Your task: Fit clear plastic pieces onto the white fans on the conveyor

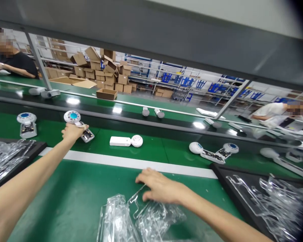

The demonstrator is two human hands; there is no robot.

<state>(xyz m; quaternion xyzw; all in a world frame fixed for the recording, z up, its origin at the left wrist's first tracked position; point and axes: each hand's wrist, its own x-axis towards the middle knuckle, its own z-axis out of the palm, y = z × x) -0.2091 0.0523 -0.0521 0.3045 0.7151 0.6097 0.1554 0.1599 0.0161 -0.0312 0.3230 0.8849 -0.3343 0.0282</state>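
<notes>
My left hand (73, 131) is closed round the neck of a white round-headed device (72, 116) with a blue centre. Its handle lies opened, with dark inner parts showing. My right hand (160, 186) is over the bench, fingers curved and apart from the thumb. Just below it is a thin clear plastic frame (135, 201); whether they touch I cannot tell. Clear plastic pieces (117, 218) are heaped nearest me. Between and beyond my hands lies a closed white device (126, 141) with a perforated round head.
Black trays of clear plastic pieces flank me, a left tray (40, 148) and a right tray (232, 191). Opened devices lie left (27, 126) and right (212, 156). A dark conveyor (166, 122) crosses behind. Co-workers sit at far left (17, 64) and right (270, 111).
</notes>
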